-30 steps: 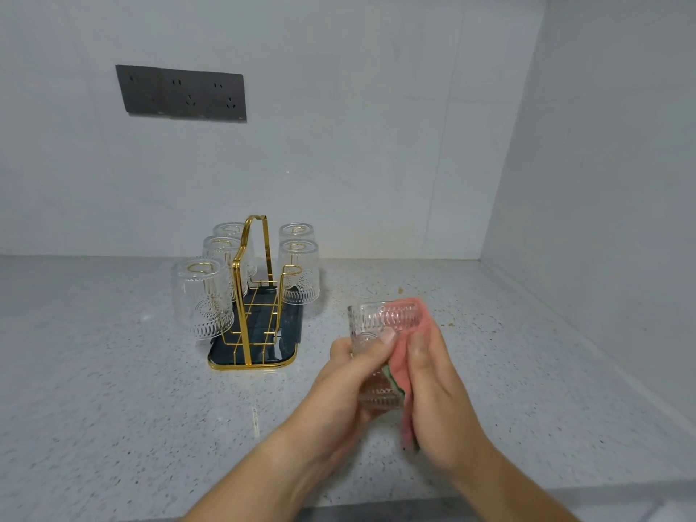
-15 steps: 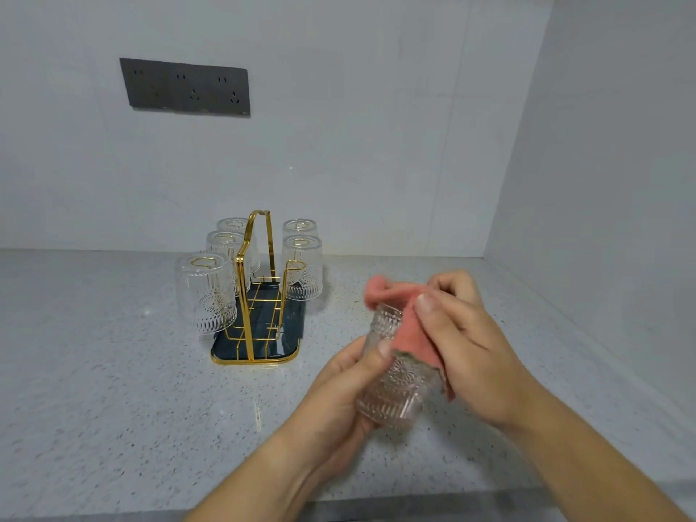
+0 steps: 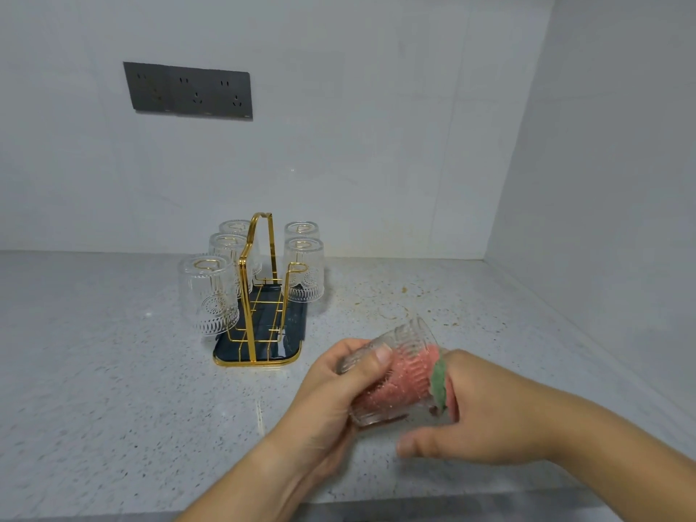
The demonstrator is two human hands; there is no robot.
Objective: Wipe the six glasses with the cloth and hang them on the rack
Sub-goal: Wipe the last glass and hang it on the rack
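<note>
Our left grip [image 3: 331,401] curls round the ribbed clear glass [image 3: 408,339], held on its side above the speckled grey tabletop [image 3: 113,371], mouth to 3 o'clock, where our right grip [image 3: 489,416] clutches the pink cloth [image 3: 403,378] stuffed inside. The gold wire rack [image 3: 250,292] waits at 11 o'clock, nearer the left, its near-right hook [image 3: 297,266] bare, with the white walls [image 3: 376,145] cornering beyond.

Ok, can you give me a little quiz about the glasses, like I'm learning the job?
1. How many glasses hang on the gold rack?
2. True or false: the pink cloth is stuffed inside the held glass.
3. Fill in: the ___ hand grips that glass from outside.
Key: 1. five; 2. true; 3. left hand.
</note>
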